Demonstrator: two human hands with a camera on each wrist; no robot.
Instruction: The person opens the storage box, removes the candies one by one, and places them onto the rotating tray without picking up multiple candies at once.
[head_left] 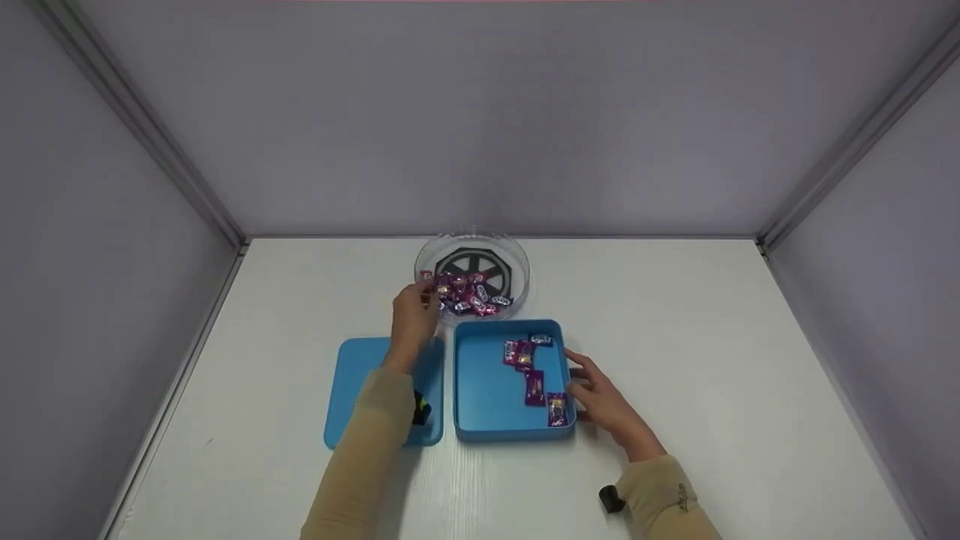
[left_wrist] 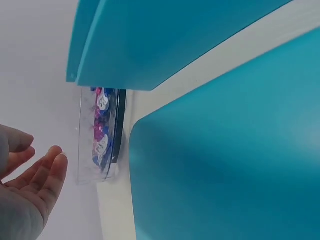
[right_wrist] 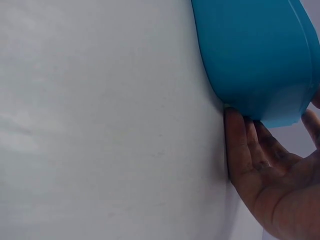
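My left hand point(head_left: 414, 319) reaches over the near left rim of a clear round bowl point(head_left: 523, 262) of wrapped candies point(head_left: 459, 289). In the left wrist view its fingers point(left_wrist: 56, 170) and thumb stand apart, with nothing seen between them. An open blue box point(head_left: 480, 382) stands nearer me, with several purple-wrapped candies point(head_left: 534, 388) along its right side. My right hand point(head_left: 604, 397) rests against the box's right wall. In the right wrist view its fingers point(right_wrist: 239, 140) are fairly straight and touch the outer wall; the thumb is largely cut off.
A flat blue lid point(head_left: 352, 390) lies left of the box, partly under my left forearm. The bowl stands near the white table's point(head_left: 712, 337) back edge. Grey panels point(head_left: 600, 127) enclose the back and both sides.
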